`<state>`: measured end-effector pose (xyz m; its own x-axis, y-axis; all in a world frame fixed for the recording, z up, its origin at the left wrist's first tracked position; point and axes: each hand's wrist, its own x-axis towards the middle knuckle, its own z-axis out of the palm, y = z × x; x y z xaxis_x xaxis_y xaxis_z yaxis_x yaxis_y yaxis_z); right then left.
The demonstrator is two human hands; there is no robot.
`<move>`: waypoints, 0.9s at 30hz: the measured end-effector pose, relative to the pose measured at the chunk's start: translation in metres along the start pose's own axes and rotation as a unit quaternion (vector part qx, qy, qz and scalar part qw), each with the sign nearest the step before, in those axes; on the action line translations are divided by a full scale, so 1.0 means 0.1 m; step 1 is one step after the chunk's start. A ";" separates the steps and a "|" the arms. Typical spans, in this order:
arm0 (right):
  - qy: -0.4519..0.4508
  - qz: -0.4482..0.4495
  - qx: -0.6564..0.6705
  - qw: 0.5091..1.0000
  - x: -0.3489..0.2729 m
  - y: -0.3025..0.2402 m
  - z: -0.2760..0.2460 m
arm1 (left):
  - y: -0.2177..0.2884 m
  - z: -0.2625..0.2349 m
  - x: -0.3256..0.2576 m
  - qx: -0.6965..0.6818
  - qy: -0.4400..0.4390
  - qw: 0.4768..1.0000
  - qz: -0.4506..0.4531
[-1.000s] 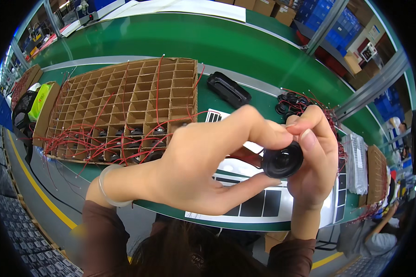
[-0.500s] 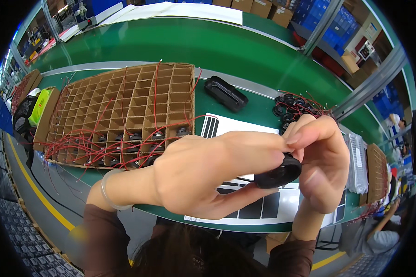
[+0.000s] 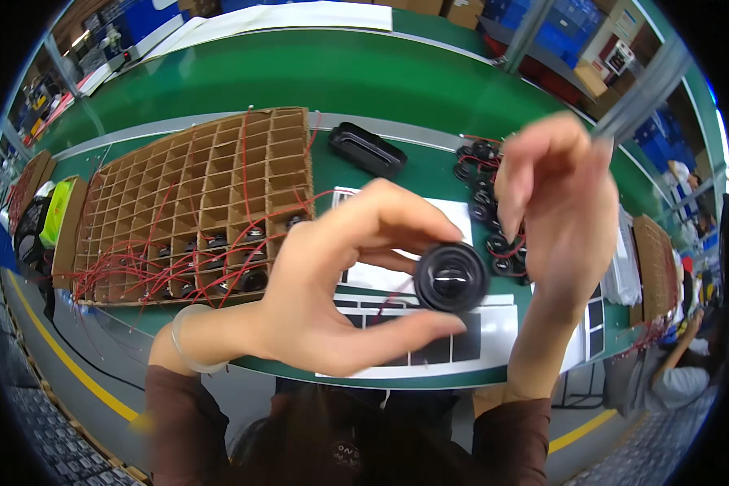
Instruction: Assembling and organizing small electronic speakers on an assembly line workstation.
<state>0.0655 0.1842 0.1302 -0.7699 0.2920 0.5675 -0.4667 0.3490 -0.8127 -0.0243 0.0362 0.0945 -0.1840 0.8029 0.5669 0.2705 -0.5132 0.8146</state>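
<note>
Pinching the rim of a black speaker (image 3: 451, 278) between thumb and fingers, the left hand (image 3: 308, 300) in the head view is holding it above the white sheets (image 3: 498, 324), its round face turning up toward the camera. A thin red wire (image 3: 387, 304) is showing just left of the speaker. Blurred, the right hand (image 3: 555, 206) is hovering apart from it, open, fingers loosely curling, nearest to a pile of speakers (image 3: 482, 190). A black case (image 3: 368, 149) is lying on the green table (image 3: 433, 176), beside a cardboard grid (image 3: 309, 154) whose near cells are holding wired speakers.
</note>
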 end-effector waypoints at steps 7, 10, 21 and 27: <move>-0.049 -0.019 -0.280 0.959 0.08 -0.39 -0.33 | 0.11 0.14 -0.04 -0.248 -0.063 0.925 -0.281; -0.172 0.106 -0.399 0.895 -0.35 -0.39 -0.50 | 0.01 0.28 -0.11 -0.231 -0.122 0.905 -0.336; 0.031 0.253 -0.394 0.883 -1.64 0.40 -0.38 | -0.69 0.73 -0.45 -0.161 -0.217 0.882 -0.386; 0.057 0.188 -0.410 0.891 -1.63 0.52 -0.33 | -0.76 0.74 -0.39 -0.156 -0.223 0.879 -0.392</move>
<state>0.1811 0.1843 -0.0005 -0.7341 0.5977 0.3222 0.3264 0.7267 -0.6045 0.0324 0.0667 0.0017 0.2094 0.9499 -0.2320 -0.0582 0.2489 0.9668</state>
